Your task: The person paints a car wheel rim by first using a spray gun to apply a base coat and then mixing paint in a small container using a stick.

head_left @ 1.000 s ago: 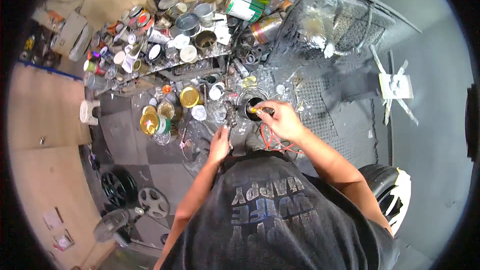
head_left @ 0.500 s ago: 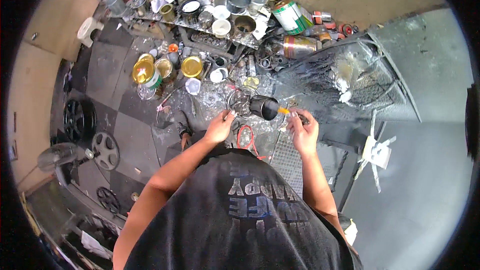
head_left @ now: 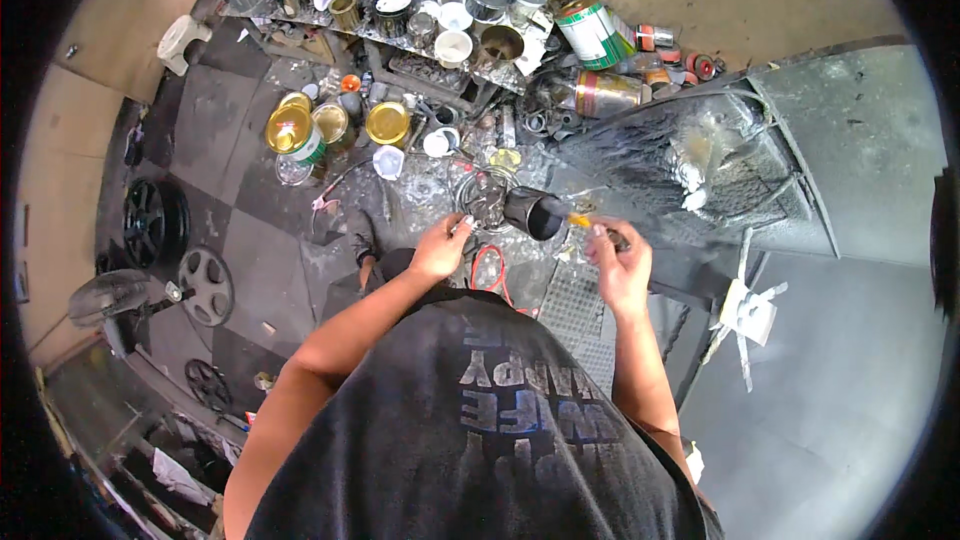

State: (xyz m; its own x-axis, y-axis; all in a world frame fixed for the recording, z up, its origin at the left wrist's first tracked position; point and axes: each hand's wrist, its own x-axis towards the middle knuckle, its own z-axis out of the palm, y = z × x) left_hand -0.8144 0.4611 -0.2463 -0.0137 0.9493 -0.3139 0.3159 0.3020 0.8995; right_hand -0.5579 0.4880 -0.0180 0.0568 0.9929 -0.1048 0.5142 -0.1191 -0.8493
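Note:
My left hand (head_left: 442,248) is closed at the near side of what looks like a spray gun (head_left: 487,202). Its grip is mostly hidden by the fingers. A black cup (head_left: 528,212) sits on the tool's right side, tilted, with its open mouth toward my right hand. My right hand (head_left: 622,260) pinches a small brush (head_left: 580,220) with a yellow-orange band. The brush's dark tip is at the cup's mouth and somewhat blurred; a dark end shows by my fingers.
A paint-stained bench (head_left: 400,40) at the back bears several cans and cups. Gold-lidded cans (head_left: 388,124) stand on the floor, left of a hose coil (head_left: 468,185). A red hose (head_left: 490,265) lies near me. Wheels (head_left: 206,285) and a fan (head_left: 110,297) are left; grey panels (head_left: 830,340) stand right.
My right hand has shifted slightly right and toward me with the brush, whose tip is a little farther out of the cup. The left hand still grips the tool.

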